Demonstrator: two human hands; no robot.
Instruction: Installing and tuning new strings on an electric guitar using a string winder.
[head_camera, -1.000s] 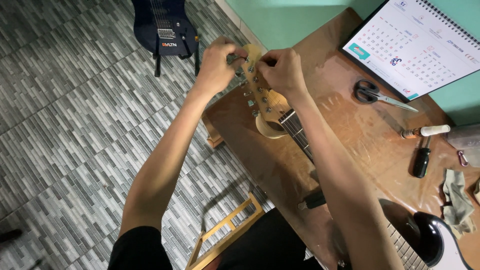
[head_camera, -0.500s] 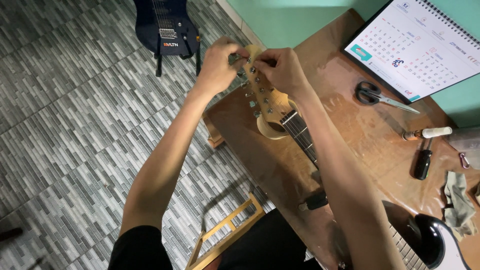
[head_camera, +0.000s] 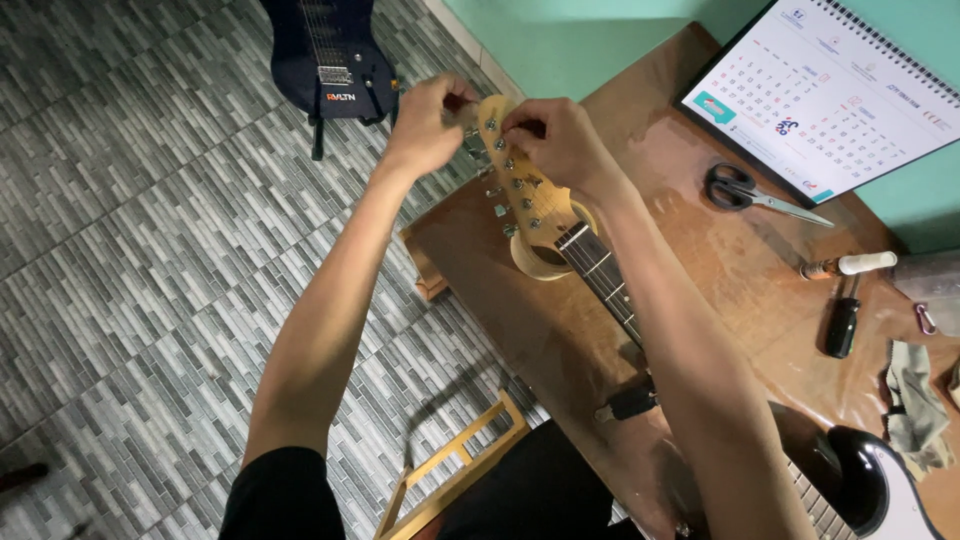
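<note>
Head view: the pale wooden guitar headstock (head_camera: 520, 185), with its row of silver tuning pegs, overhangs the far corner of the brown wooden table (head_camera: 690, 250); the left hand (head_camera: 425, 125) pinches a peg at the tip with fingers closed narrow, and the right hand (head_camera: 560, 140) has its fingers curled tight on the posts near the tip. Probable fault: the neck rests only on a round wooden support ring (head_camera: 540, 260), so uneven twisting force could roll the guitar off it.
</note>
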